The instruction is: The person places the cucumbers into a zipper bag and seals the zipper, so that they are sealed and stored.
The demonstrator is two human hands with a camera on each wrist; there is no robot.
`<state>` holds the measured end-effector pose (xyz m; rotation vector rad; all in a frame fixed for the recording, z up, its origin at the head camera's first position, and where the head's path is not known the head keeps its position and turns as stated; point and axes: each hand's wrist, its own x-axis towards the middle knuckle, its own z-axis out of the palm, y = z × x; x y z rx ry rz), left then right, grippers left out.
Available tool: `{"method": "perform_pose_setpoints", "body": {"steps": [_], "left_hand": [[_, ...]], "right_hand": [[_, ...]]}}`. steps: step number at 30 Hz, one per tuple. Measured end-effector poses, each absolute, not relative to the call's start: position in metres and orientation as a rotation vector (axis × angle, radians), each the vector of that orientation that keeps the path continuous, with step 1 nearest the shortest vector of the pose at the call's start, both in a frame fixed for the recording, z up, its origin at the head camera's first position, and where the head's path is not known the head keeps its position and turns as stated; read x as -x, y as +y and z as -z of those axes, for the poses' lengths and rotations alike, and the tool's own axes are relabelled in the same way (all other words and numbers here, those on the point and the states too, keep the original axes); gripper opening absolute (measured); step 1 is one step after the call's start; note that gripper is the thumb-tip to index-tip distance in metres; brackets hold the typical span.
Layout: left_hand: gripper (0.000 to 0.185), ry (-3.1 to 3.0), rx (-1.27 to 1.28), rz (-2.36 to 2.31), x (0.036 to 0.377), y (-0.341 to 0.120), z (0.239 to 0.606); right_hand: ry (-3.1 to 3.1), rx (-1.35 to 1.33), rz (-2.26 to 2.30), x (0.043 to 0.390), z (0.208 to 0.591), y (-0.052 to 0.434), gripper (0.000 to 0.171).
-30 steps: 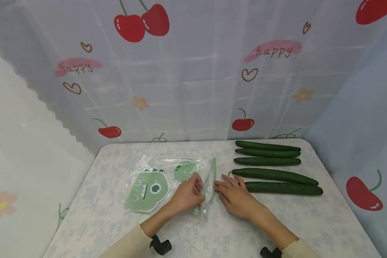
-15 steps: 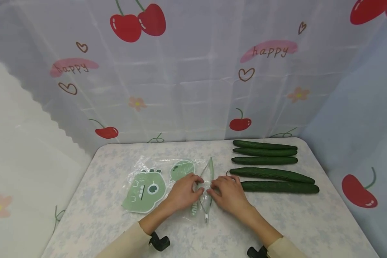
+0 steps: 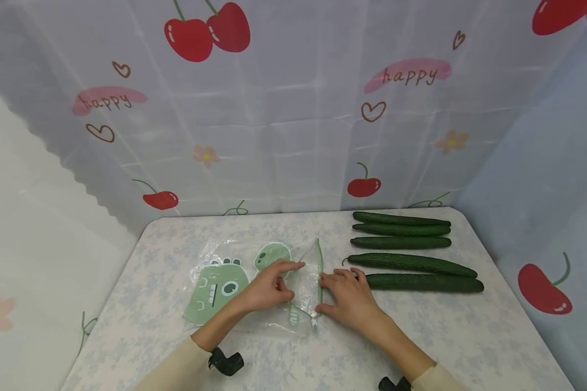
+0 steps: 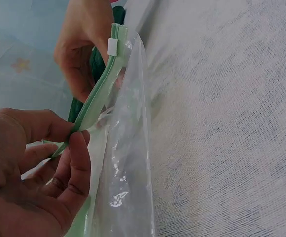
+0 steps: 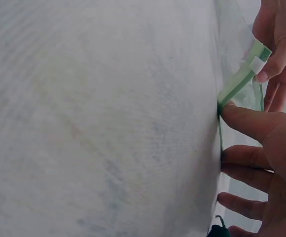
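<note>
A clear zip bag (image 3: 217, 285) printed with green dinosaurs lies flat on the table, its green zip strip (image 3: 318, 260) facing right. My left hand (image 3: 269, 288) pinches one lip of that strip (image 4: 98, 94) between thumb and fingers, and the left hand (image 4: 29, 177) fills the lower left of its wrist view. My right hand (image 3: 349, 298) holds the other lip near the white slider (image 4: 113, 47), thumb against the strip (image 5: 236, 81). The bag's mouth gapes a little between the two hands. Several long dark cucumbers (image 3: 411, 263) lie in a row just right of the right hand.
The pale mottled table (image 3: 469, 336) has rounded corners and edges on all sides. A cherry-print curtain (image 3: 293, 125) hangs close behind and to the right. Black wrist mounts (image 3: 225, 363) show at the bottom.
My left hand has drawn leftward with its lip of the strip and its index finger now points out. The bag's mouth has widened; the right hand has barely shifted.
</note>
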<state>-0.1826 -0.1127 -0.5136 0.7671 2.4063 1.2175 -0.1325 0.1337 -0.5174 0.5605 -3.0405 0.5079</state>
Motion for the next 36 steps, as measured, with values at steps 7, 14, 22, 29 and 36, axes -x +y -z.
{"method": "perform_pose_setpoints", "body": {"steps": [7, 14, 22, 29, 36], "left_hand": [[0.074, 2.313, -0.613, -1.554, 0.177, -0.116, 0.518], [0.073, 2.147, -0.429, -1.782, 0.179, -0.125, 0.521], [0.072, 1.676, -0.214, -1.916, 0.178, -0.138, 0.512], [0.071, 1.71, -0.276, -1.877, 0.175, -0.132, 0.515], [0.072, 1.791, -0.307, -1.828, 0.176, -0.126, 0.52]], "right_hand": [[-3.08, -0.559, -0.464, 0.133, 0.514, 0.132, 0.058], [-3.084, -0.541, -0.447, 0.134, 0.513, 0.132, 0.057], [-3.058, -0.547, -0.377, 0.136, 0.513, 0.131, 0.053], [-3.04, -0.573, -0.419, 0.138, 0.513, 0.132, 0.054], [-2.98, -0.623, -0.538, 0.138, 0.507, 0.135, 0.046]]}}
